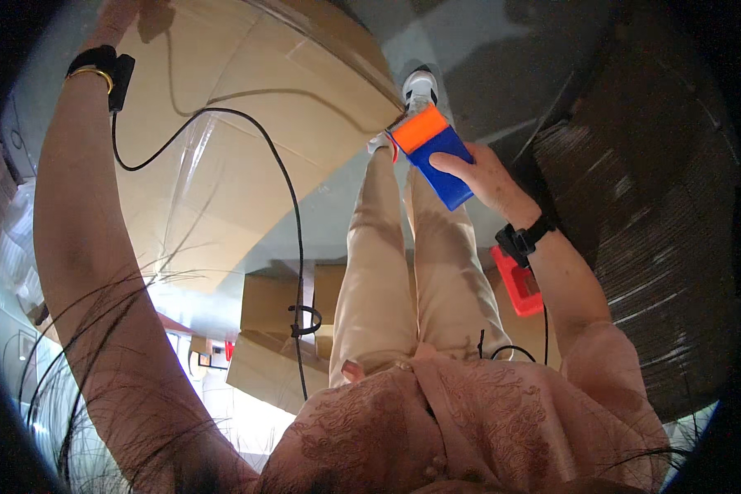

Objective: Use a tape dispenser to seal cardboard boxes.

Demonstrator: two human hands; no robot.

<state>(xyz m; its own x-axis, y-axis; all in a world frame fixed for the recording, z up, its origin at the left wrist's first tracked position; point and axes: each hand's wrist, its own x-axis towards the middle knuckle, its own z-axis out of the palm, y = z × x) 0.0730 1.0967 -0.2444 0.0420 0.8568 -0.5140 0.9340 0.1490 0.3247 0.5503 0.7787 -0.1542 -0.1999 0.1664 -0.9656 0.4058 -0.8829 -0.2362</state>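
Observation:
My right hand (486,177) grips a blue and orange block-shaped hand tool (440,160), thumb across its blue face and the orange end pointing away from me. The tool is beside the edge of a large brown cardboard carton (247,66); I cannot tell whether they touch. Far to the upper left, my left hand (122,15) reaches over the carton's far side. The dark rim of the picture cuts it off, so its fingers are hidden. A shiny strip like clear tape (191,169) runs along the carton's surface.
A black cable (288,177) hangs from my left wrist across the carton. To the right stands a dark ribbed stack (634,214), like corrugated cardboard edges. A red plastic container (519,284) sits by my right forearm. Smaller brown cartons (267,305) lie near my legs.

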